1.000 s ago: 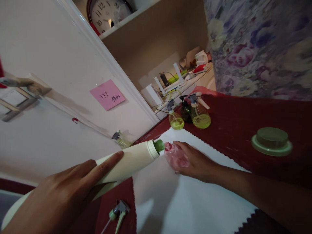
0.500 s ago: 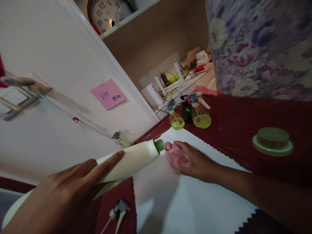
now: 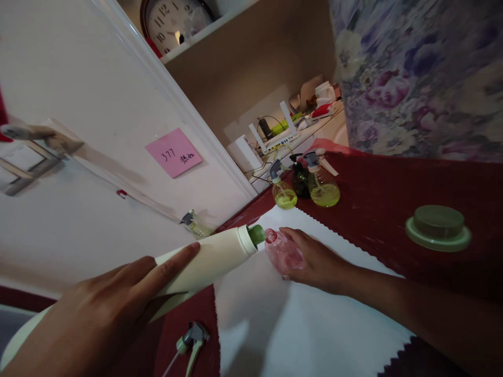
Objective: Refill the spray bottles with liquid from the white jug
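My left hand (image 3: pixel 113 298) is closed around a large cream-coloured detergent bottle (image 3: pixel 214 256), tipped nearly on its side. The green spout (image 3: pixel 257 235) at its threaded neck meets or almost touches the open mouth of a small pink clear bottle (image 3: pixel 283 251). My right hand (image 3: pixel 314 256) wraps round that pink bottle, which leans toward the spout. Any liquid passing between them is too small to make out. A grey and pale green spray trigger head (image 3: pixel 194 335) with its tube lies below the cream bottle. At the right rests a green cap (image 3: pixel 438 228).
A white cloth (image 3: pixel 314 319) with zigzag edges covers part of the dark red table (image 3: pixel 377 183). Two spray bottles with yellow-green liquid (image 3: pixel 324 191) and a dark pump bottle (image 3: pixel 301 178) stand at the back. Another spray bottle (image 3: pixel 195 224) is beside the white door (image 3: pixel 78 220).
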Tool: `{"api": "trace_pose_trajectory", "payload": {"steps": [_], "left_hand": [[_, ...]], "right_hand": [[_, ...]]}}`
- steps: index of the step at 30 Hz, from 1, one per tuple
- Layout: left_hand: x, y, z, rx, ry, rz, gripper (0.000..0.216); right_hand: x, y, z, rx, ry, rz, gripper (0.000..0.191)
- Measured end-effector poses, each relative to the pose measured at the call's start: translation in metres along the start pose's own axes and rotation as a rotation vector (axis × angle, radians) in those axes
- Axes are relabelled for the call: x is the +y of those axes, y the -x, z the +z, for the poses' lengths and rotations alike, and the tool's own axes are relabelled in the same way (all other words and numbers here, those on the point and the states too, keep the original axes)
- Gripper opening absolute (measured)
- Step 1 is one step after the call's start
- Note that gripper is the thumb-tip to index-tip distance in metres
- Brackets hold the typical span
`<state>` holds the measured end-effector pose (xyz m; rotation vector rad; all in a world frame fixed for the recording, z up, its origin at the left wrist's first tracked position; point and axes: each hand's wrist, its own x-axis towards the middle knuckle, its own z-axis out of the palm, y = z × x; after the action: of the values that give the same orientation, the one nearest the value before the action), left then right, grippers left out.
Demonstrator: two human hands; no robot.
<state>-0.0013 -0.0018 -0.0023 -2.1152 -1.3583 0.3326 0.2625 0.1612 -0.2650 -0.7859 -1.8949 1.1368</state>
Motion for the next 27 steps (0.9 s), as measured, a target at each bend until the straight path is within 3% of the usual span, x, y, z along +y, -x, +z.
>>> {"api": "trace_pose_trajectory", "payload": {"steps": [6,27], "left_hand": [[-0.0005,0.0008,-0.0054,-0.100,-0.080,0.011,0.078],[-0.0001,0.0007,-0.0086,-0.087,-0.095,0.031,0.077]], "right_hand": [[0.0007,-0.0011,0.0006,0.000,0.003,-0.003,0.092],[-0.0036,-0.0001,-0.0011,-0.017,-0.012,0.016,0.094]]}}
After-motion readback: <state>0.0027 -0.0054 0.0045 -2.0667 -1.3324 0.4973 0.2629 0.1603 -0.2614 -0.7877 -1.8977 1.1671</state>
